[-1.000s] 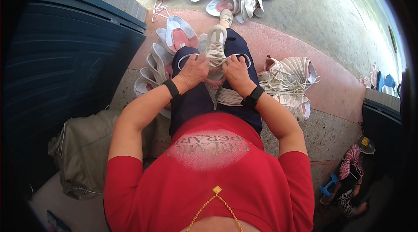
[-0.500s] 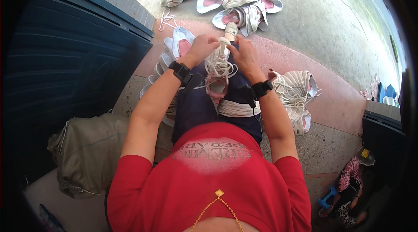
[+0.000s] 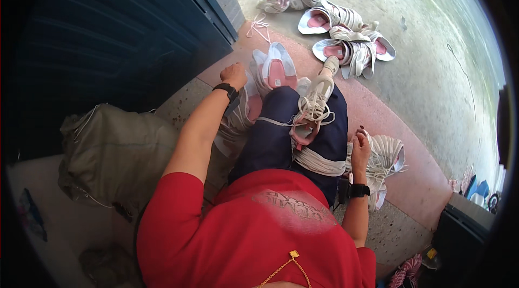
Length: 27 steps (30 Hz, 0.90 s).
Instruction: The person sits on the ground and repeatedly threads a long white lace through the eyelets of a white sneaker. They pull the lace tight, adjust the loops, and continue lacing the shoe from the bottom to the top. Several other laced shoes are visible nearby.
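A beige sneaker upper (image 3: 318,92) with loose cream laces (image 3: 314,110) and a pink inner lining lies across my thighs, its toe pointing away from me. My left hand (image 3: 234,75) is closed beside a stack of white-and-pink shoe uppers (image 3: 275,69). What it holds, if anything, is hidden. My right hand (image 3: 360,153) hovers by a bundle of nested uppers (image 3: 386,153), fingers bent in; nothing can be made out between them. Neither hand touches the upper on my lap. A cream cloth band (image 3: 321,162) is wrapped around my right thigh.
Several bundled shoe uppers (image 3: 351,50) lie on the concrete ahead, with a loose lace (image 3: 258,25) to their left. A dark blue metal door (image 3: 124,34) stands at left, a brownish sack (image 3: 119,150) in front of it. Striped cloth (image 3: 405,272) lies at lower right.
Both hands have left the sneaker upper and moved apart, the left outward to the left, the right outward and back toward me. The view has shifted, so the scene sits farther right.
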Each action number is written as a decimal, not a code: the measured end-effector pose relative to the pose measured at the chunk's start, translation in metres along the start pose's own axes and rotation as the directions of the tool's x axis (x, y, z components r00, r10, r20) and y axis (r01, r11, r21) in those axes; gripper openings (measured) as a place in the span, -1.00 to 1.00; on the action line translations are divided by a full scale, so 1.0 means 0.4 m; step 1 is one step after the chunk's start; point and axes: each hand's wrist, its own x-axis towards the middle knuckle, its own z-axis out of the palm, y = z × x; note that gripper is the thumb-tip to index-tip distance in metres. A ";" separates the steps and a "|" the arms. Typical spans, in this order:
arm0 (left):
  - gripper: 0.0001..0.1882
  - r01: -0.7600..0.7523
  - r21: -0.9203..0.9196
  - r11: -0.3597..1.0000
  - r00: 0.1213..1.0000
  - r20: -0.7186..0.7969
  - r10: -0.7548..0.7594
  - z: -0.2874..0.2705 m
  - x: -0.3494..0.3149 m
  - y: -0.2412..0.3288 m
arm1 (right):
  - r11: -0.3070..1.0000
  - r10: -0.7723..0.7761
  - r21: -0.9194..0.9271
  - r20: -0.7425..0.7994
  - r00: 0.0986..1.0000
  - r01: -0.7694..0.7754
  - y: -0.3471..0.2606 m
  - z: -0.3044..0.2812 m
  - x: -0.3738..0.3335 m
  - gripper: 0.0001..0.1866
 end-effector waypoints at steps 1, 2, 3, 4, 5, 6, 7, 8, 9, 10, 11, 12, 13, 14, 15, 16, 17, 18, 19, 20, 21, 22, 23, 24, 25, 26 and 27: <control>-0.68 0.015 0.022 1.000 0.999 0.043 -0.016 -0.013 0.006 -0.036 | 0.999 -0.034 0.012 0.002 0.999 0.034 -0.019 0.008 0.006 -0.74; -0.71 0.018 0.037 0.999 0.996 0.083 -0.021 -0.024 0.009 -0.074 | 0.998 -0.065 -0.022 0.023 0.998 0.066 -0.041 0.018 0.016 -0.75; -0.73 0.016 0.048 0.999 0.992 0.125 -0.022 -0.032 0.002 -0.110 | 0.996 -0.078 -0.043 0.046 0.996 0.080 -0.065 0.028 0.024 -0.75; -0.73 0.023 0.018 1.000 0.997 0.069 -0.024 -0.038 -0.019 -0.148 | 0.997 -0.052 -0.046 0.059 0.997 0.054 -0.092 0.039 0.032 -0.76; -0.72 0.049 -0.085 0.995 0.998 0.035 -0.046 -0.056 -0.037 -0.186 | 0.992 -0.115 -0.042 0.100 0.988 0.120 -0.124 0.052 0.039 -0.77; -0.71 0.067 -0.189 0.980 0.998 -0.002 -0.069 -0.080 -0.062 -0.223 | 0.990 -0.138 -0.018 0.134 0.981 0.142 -0.161 0.072 0.045 -0.78; -0.70 0.073 -0.290 0.954 0.996 -0.028 -0.085 -0.111 -0.091 -0.251 | 0.991 -0.133 0.033 0.170 0.976 0.129 -0.202 0.096 0.043 -0.79; -0.69 0.031 -0.384 0.923 0.987 -0.135 -0.089 -0.153 -0.122 -0.273 | 0.992 -0.126 0.020 0.233 0.964 0.125 -0.250 0.126 0.038 -0.81; -0.68 -0.009 -0.465 0.885 0.975 -0.201 -0.096 -0.203 -0.157 -0.289 | 0.971 -0.238 0.080 0.296 0.925 0.224 -0.301 0.162 0.022 -0.81; -0.67 -0.150 -0.412 0.899 0.915 -0.402 -0.032 -0.254 -0.198 -0.287 | 0.963 -0.267 0.135 0.362 0.893 0.233 -0.356 0.197 0.000 -0.81; -0.65 -0.245 -0.333 0.911 0.847 -0.531 0.034 -0.304 -0.245 -0.268 | 0.931 -0.363 0.150 0.459 0.811 0.332 -0.413 0.235 -0.026 -0.81; -0.66 -0.340 -0.303 0.890 0.781 -0.618 0.088 -0.353 -0.288 -0.232 | 0.779 -0.605 0.173 0.459 0.651 0.603 -0.469 0.277 -0.054 -0.76; -0.67 -0.412 -0.272 0.870 0.729 -0.671 0.136 -0.393 -0.335 -0.183 | 0.689 -0.681 0.136 0.458 0.572 0.712 -0.522 0.324 -0.082 -0.72; -0.69 -0.461 -0.246 0.852 0.729 -0.652 0.206 -0.422 -0.381 -0.128 | 0.532 -0.787 0.116 0.433 0.439 0.839 -0.571 0.374 -0.109 -0.68; -0.70 -0.552 -0.190 0.812 0.663 -0.690 0.290 -0.439 -0.422 -0.069 | 0.569 -0.750 0.085 0.460 0.475 0.818 -0.613 0.418 -0.121 -0.65; -0.71 -0.551 -0.164 0.818 0.704 -0.619 0.349 -0.443 -0.467 -0.012 | 0.527 -0.772 0.085 0.463 0.435 0.846 -0.644 0.443 -0.117 -0.62; -0.72 -0.622 -0.084 0.779 0.614 -0.670 0.418 -0.447 -0.491 0.026 | 0.587 -0.739 0.058 0.445 0.506 0.807 -0.660 0.452 -0.107 -0.63; -0.72 -0.674 -0.133 0.726 0.622 -0.634 0.460 -0.454 -0.486 0.037 | 0.602 -0.745 0.072 0.410 0.527 0.795 -0.667 0.452 -0.093 -0.64; -0.72 -0.750 -0.164 0.641 0.566 -0.660 0.493 -0.450 -0.473 0.039 | 0.668 -0.688 0.042 0.416 0.595 0.743 -0.665 0.443 -0.075 -0.65; -0.72 -0.841 -0.149 0.520 0.445 -0.736 0.510 -0.434 -0.448 0.034 | 0.805 -0.591 0.263 0.418 0.689 0.531 -0.650 0.416 -0.061 -0.67; -0.71 -0.768 -0.427 0.477 0.632 -0.624 0.460 -0.410 -0.412 0.013 | 0.908 -0.371 0.372 0.501 0.782 0.193 -0.628 0.376 -0.053 -0.69; -0.69 -0.670 -0.640 0.376 0.738 -0.523 0.426 -0.372 -0.371 -0.012 | 0.886 -0.315 0.460 0.491 0.812 0.065 -0.605 0.337 -0.047 -0.70; -0.68 -0.541 -0.804 0.247 0.805 -0.410 0.428 -0.319 -0.328 -0.019 | 0.874 -0.265 0.485 0.455 0.850 0.013 -0.580 0.303 -0.052 -0.70; -0.67 -0.388 -0.914 0.115 0.863 -0.317 0.395 -0.244 -0.304 -0.014 | 0.852 -0.228 0.523 0.405 0.885 -0.019 -0.566 0.281 -0.046 -0.69; -0.65 -0.222 -0.975 -0.023 0.901 -0.214 0.378 -0.160 -0.290 -0.003 | 0.832 -0.159 0.551 0.360 0.919 -0.072 -0.554 0.261 -0.043 -0.69; -0.66 -0.203 -0.979 -0.029 0.910 -0.200 0.363 -0.078 -0.270 0.019 | 0.799 -0.137 0.586 0.396 0.908 -0.135 -0.544 0.243 -0.043 -0.67; -0.67 -0.123 -0.992 -0.035 0.929 -0.128 0.346 0.004 -0.257 0.038 | 0.783 -0.148 0.605 0.402 0.904 -0.141 -0.540 0.233 -0.040 -0.66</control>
